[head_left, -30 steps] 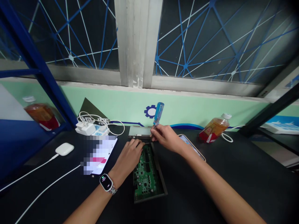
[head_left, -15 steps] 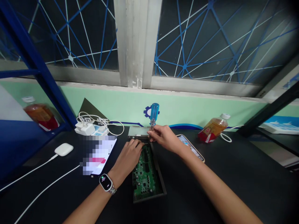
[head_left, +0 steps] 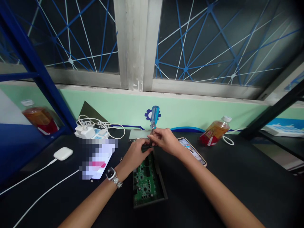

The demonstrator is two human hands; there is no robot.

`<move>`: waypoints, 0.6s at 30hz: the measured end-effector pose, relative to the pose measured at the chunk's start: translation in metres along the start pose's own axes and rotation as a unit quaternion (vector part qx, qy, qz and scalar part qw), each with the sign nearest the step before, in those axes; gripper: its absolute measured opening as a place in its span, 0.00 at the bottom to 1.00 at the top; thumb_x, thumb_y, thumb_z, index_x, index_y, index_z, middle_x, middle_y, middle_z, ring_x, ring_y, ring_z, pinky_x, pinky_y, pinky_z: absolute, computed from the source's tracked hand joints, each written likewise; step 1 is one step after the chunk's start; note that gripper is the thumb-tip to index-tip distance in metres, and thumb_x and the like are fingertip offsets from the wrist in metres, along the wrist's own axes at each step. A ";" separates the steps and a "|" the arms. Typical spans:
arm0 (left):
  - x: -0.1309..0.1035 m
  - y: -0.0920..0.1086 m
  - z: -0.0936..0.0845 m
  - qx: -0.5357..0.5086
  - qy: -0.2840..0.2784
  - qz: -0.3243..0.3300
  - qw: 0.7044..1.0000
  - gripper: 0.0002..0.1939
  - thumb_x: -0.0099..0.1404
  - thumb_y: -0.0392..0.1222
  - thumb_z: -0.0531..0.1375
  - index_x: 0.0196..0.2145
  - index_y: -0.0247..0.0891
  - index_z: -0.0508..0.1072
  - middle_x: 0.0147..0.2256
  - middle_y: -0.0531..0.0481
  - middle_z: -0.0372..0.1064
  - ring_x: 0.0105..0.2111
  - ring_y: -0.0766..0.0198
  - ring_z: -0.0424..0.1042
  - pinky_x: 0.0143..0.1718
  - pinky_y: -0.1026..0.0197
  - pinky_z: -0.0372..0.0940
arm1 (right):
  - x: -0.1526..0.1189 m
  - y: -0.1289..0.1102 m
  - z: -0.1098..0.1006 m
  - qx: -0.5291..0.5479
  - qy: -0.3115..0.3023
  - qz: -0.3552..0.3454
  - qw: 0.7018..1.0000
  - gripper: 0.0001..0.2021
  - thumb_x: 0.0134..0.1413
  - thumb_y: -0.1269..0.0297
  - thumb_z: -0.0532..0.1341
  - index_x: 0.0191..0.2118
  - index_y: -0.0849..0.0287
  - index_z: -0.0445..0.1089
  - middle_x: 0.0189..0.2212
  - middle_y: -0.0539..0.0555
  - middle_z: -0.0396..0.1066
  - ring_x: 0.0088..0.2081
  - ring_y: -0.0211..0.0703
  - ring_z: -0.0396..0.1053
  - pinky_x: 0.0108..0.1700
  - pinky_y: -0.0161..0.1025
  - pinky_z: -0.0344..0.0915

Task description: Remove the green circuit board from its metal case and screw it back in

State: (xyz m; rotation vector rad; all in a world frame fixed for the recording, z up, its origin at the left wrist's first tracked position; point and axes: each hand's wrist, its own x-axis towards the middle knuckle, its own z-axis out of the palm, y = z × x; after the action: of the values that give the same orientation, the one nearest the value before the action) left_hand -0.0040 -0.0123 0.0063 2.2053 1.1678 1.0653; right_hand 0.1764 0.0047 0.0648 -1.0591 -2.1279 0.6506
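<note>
My right hand (head_left: 165, 140) grips a screwdriver (head_left: 155, 114) low on its shaft, near the base of its clear blue handle. The screwdriver stands almost upright over the far end of a dark open case (head_left: 163, 186); its tip is hidden by my fingers. Inside the case lies a green circuit board (head_left: 145, 186). My left hand (head_left: 136, 155), with a watch at the wrist, is at the case's far end, fingers and thumb curled close around the screwdriver's lower end. What they pinch there is hidden. Behind the hands lies a flat silver metal piece (head_left: 137, 134).
A lit phone (head_left: 101, 160) lies left of the case, another phone (head_left: 193, 151) to the right. White chargers and cables (head_left: 86, 130) sit at the back left, near a white earbud case (head_left: 63, 153). A drink bottle (head_left: 213, 131) stands at the back right.
My left hand has moved from the case's left edge to its far end, and its fingers have curled in by the screwdriver. My right hand keeps hold of the screwdriver.
</note>
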 end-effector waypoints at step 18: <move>0.008 -0.009 0.012 -0.140 0.047 -0.032 0.989 0.08 0.65 0.39 0.61 0.39 0.40 0.81 0.37 0.49 0.80 0.36 0.58 0.78 0.41 0.59 0.69 | 0.001 0.002 0.000 0.084 -0.022 0.032 0.996 0.13 0.61 0.60 0.59 0.49 0.60 0.70 0.37 0.54 0.76 0.29 0.38 0.73 0.33 0.35 0.68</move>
State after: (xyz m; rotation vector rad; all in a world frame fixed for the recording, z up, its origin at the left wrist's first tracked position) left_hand 0.0035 -0.0009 -0.0040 1.9094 1.0475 1.2346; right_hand 0.1770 0.0063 0.0640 -1.0323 -2.0419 0.8757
